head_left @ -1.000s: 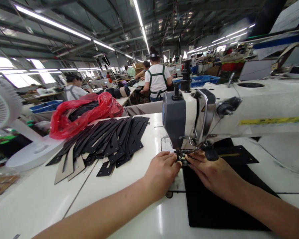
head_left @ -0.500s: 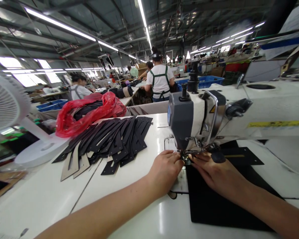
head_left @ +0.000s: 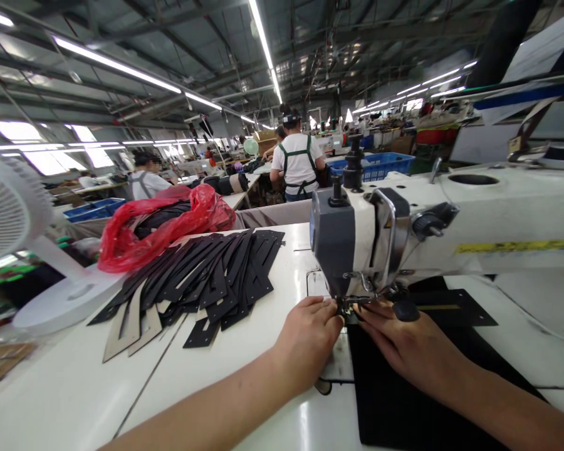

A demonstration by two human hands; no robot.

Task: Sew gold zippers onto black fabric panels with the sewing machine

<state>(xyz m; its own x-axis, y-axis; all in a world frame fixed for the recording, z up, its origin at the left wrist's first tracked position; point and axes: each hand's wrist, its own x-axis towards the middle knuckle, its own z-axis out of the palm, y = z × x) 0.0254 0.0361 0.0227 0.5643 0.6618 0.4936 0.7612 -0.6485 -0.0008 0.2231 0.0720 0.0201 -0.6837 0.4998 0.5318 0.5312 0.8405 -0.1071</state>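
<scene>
A black fabric panel (head_left: 380,388) lies under the needle area of a white and grey sewing machine (head_left: 333,244). My left hand (head_left: 308,338) is beside the presser foot, fingers bent together at the left edge of the work; what its fingertips hold, if anything, is hidden. My right hand (head_left: 408,341) rests on the black panel to the right of the needle, its fingers together and reaching under the machine head. A black slotted strip (head_left: 470,307) lies behind my right hand, on the panel.
Many black slotted pieces (head_left: 230,275) are fanned out on the white table (head_left: 225,388). Behind them sits a red plastic bag (head_left: 117,241). A white fan (head_left: 9,213) stands at the left. Beyond the table are people and blue crates (head_left: 390,164).
The view has tilted slightly upward, so the machine, table and hands appear lower. Both hands stay at the needle area, with little visible movement against the machine.
</scene>
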